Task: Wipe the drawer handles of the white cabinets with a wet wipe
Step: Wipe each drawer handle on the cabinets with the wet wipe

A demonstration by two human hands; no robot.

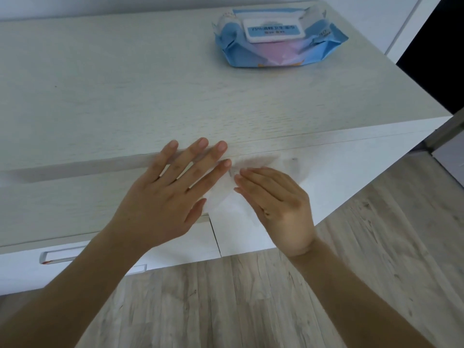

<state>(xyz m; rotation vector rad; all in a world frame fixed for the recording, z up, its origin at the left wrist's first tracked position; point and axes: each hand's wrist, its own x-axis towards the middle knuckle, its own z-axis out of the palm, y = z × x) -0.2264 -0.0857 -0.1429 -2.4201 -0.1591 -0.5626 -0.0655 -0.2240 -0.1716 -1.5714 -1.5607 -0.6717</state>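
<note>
Both hands are working at the near front edge of the white cabinet point(125, 79). Left hand point(160, 197) is lying flat, fingers spread wide, palm down, gripping nothing; its fingertips are reaching the top's front edge. The wet wipe point(226, 194) is hanging thin and white between the two hands, with the left thumb touching its left side. Right hand point(278, 204) is sitting palm inward, fingers straight and together, pressing on the wipe's right side (can't tell if it's actually pinching it). A drawer handle point(65, 256) is showing low at the near left, well apart from the wipe. The blue wipe pack point(276, 43) is sitting at the far right of the top, lid closed. Wood-look floor point(276, 297) is running below.
</note>
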